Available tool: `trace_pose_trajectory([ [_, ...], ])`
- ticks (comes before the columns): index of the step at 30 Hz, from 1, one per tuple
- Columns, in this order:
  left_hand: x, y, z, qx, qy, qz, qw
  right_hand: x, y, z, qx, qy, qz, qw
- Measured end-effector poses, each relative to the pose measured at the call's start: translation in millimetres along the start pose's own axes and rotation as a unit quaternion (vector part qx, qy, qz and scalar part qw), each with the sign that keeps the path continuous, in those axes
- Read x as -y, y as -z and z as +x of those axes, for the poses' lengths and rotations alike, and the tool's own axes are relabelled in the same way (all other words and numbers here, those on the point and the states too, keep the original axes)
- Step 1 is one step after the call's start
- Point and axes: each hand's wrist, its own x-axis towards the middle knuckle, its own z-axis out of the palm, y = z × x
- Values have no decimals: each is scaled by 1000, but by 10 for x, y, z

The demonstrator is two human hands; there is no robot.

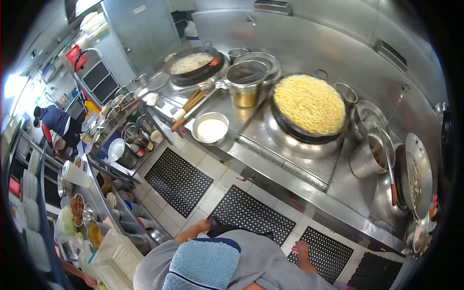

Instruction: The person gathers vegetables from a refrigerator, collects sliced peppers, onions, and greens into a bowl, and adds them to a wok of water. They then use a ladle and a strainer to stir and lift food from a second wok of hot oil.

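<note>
My left hand (202, 225) hangs low beside my body, above the floor mats; its fingers are hard to make out. On the other side my right hand (300, 247) hangs with its fingertips a little apart and nothing visible in it. A light blue towel (203, 263) lies over my grey clothing. Both hands are away from the steel cooking range (285, 179). On it, a wide black pan is heaped with yellow noodles (309, 104). Left of that stand a metal bowl of white contents (211, 129) and a steel pot (243, 96) with a strainer over it.
A second wok (195, 63) holds pale food at the back. A ladle (389, 164) rests in a pot at right, beside a tilted wok (418, 176). Perforated black mats (251, 212) cover the tiles. Co-workers' parts show at left: a person (55, 121) and a hand (88, 279).
</note>
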Motion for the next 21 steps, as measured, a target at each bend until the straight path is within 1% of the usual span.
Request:
trace_pose_trajectory([
  [1,339,37,170,17,-104,153,983,59,-160,-13,3,-1,-12,1000],
  [3,850,94,429,41,-115,125,985,191,-540,-117,1,0,-48,999],
  [4,1011,211,459,44,-285,305,908,213,-739,-106,31,27,-103,994],
  [6,1264,441,482,22,-327,375,867,143,-1081,-46,87,76,-213,970],
  [7,1303,523,434,9,-205,186,961,276,-1309,-153,108,162,-430,882],
  [8,1321,590,379,-3,-67,-16,998,379,-1555,-187,103,229,-529,810],
  [9,1291,750,290,-17,79,-219,972,425,-1836,-48,101,295,-619,721],
  [10,1360,913,266,-25,53,-254,965,470,-2062,12,98,356,-695,617],
  [11,1428,1066,274,-40,55,-246,967,611,-2268,-104,107,279,-561,772],
  [12,1538,1193,302,-30,54,-264,962,802,-2486,-210,106,183,-401,891],
  [14,1678,1400,237,-52,50,-283,956,1205,-2886,-264,137,187,-417,879],
  [16,1747,1623,163,-44,44,-344,937,1545,-3259,-189,192,171,-271,927],
  [18,1765,1822,187,-42,55,-378,923,1929,-3673,-421,189,275,-285,898],
  [20,1759,1972,288,-27,58,-414,908,2415,-4128,-901,189,268,-362,873],
  [21,1723,2080,310,-17,57,-436,898,2573,-4374,-1024,203,277,-364,866],
])
